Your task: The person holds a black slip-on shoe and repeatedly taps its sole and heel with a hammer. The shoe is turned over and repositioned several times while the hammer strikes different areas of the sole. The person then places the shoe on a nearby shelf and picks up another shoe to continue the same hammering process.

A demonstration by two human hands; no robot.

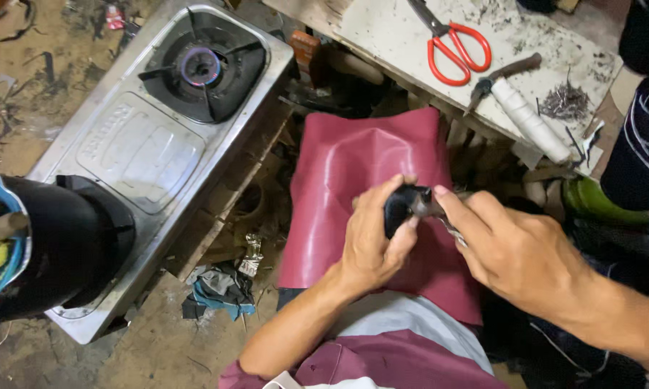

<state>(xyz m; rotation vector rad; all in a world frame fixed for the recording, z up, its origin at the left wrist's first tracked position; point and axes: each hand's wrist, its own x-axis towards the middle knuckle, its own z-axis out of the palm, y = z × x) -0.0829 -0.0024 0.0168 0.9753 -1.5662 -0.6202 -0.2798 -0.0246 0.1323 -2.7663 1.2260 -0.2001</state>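
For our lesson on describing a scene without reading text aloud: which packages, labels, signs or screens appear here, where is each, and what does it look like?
Embossed maker's mark: raised letters along the steel stove top, left of the lit burner; silver, no colour.
Small wrapper: on the dirt floor at the top left, crumpled, red and white.
No screens or signs are in view.

- My left hand [371,234] curled shut, thumb on top, forearm running back toward seven o'clock.
- My right hand [515,248] pinched at its fingertips toward ten o'clock, forearm trailing to four o'clock.
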